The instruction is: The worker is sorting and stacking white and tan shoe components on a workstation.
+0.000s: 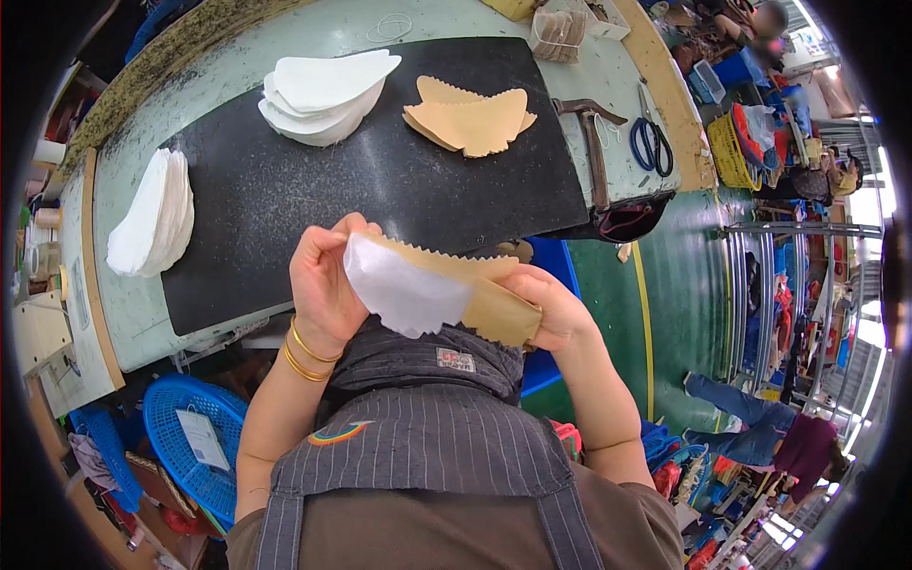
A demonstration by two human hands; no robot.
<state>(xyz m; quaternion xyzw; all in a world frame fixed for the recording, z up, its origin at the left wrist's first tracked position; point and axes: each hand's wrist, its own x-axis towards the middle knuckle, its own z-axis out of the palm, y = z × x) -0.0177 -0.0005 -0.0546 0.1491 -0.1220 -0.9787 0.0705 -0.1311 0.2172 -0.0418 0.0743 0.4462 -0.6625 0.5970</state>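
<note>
On my remote feed, L hand [323, 285] pinches white piece [404, 283] + tan zigzag-edged piece [503, 316], ctr frame; R hand [559, 309] grips tan's R end. Looks like lining-up step imo; next move prob. needs edges matched.

I had the left forearm [269, 418] angled up and inward, the right forearm [606, 389] up and leftward. Left hand [323, 285] sat slightly higher, fingers curled, pinching at the tips. Right hand [556, 309] pinched too, pointing left, some fingers hidden. Hands stood apart, ahead of the torso [427, 456].
</note>
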